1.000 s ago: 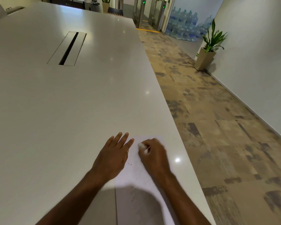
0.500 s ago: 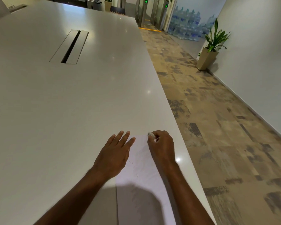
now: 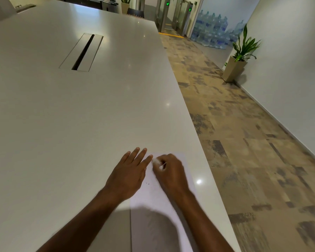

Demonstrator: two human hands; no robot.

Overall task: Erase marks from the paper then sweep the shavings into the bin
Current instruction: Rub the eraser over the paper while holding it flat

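Erasing on the sheet.
The right hand (image 3: 171, 171) pinched what looked like a blurred eraser (image 3: 155, 161) on the paper (image 3: 153, 197); left hand (image 3: 129, 175) fingers lay flat, spread, pressing paper and surface (image 3: 62, 124).

Long pale table (image 3: 65, 124) fills left and centre of frame; recessed cable slot (image 3: 82, 51) in its upper left. Patterned brown floor (image 3: 244, 142) runs along the right. Potted plant (image 3: 241, 53) at upper right by white wall (image 3: 295, 70). Stacked water bottles (image 3: 213, 31) and gates with green lights (image 3: 173, 13) at top.
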